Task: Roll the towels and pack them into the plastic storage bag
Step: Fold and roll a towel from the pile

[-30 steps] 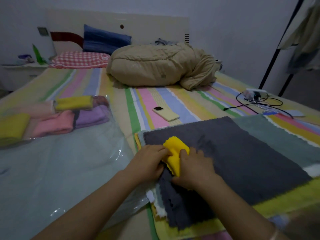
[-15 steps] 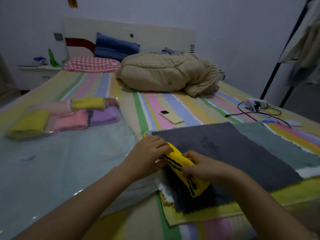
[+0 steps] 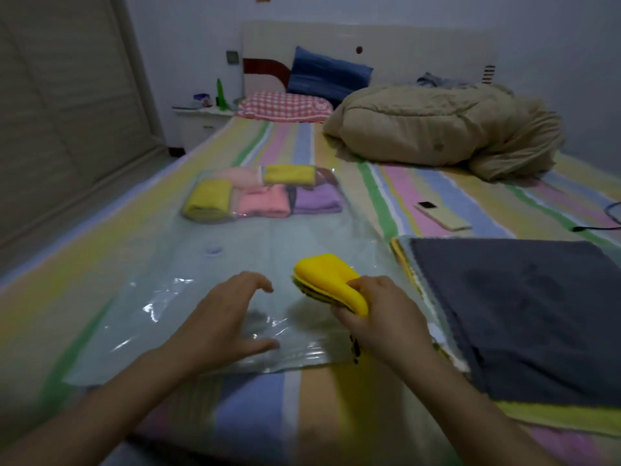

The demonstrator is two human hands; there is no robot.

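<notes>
right hand (image 3: 386,317) grips the rolled yellow towel (image 3: 331,282); left hand (image 3: 223,317) fingers spread over the clear plastic storage bag (image 3: 168,297); loose grip may unroll it.

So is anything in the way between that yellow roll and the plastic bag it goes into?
No object blocks it. The right hand holds the yellow towel just above the bag, whose near end lies flat on the bed; the open left hand is spread over it. The packed towels sit at the far end.
</notes>
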